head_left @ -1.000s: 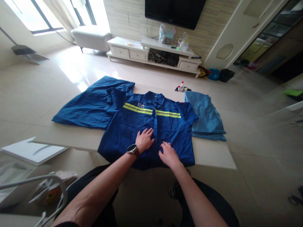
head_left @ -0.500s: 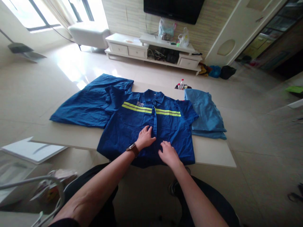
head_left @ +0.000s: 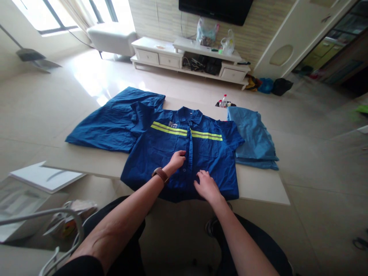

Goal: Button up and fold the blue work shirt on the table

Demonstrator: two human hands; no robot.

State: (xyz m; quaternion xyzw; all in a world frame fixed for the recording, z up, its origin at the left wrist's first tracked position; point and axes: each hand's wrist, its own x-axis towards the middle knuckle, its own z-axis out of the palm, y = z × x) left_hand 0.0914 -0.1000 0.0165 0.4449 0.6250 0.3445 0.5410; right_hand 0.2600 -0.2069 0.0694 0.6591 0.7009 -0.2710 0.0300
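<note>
A dark blue short-sleeved work shirt (head_left: 163, 142) with a collar and a yellow-and-grey reflective stripe lies front up on the table (head_left: 258, 184). At the left edge of its button placket, my left hand (head_left: 177, 160) is closed in a pinch on the fabric. A button shows on the placket just below those fingers. My right hand (head_left: 207, 185) lies palm down on the lower right front of the shirt, its fingers slightly bent and apart, holding nothing.
More dark blue clothing (head_left: 106, 122) lies to the left, against the shirt's sleeve. Folded light blue cloth (head_left: 253, 134) is at the right. Bottles (head_left: 224, 101) with red caps stand beyond the table's far edge. A white box (head_left: 46, 176) is at the lower left.
My left hand has gone from spread fingers to a pinch at the placket, exposing a button. My right hand has barely moved on the shirt. The view has shifted slightly.
</note>
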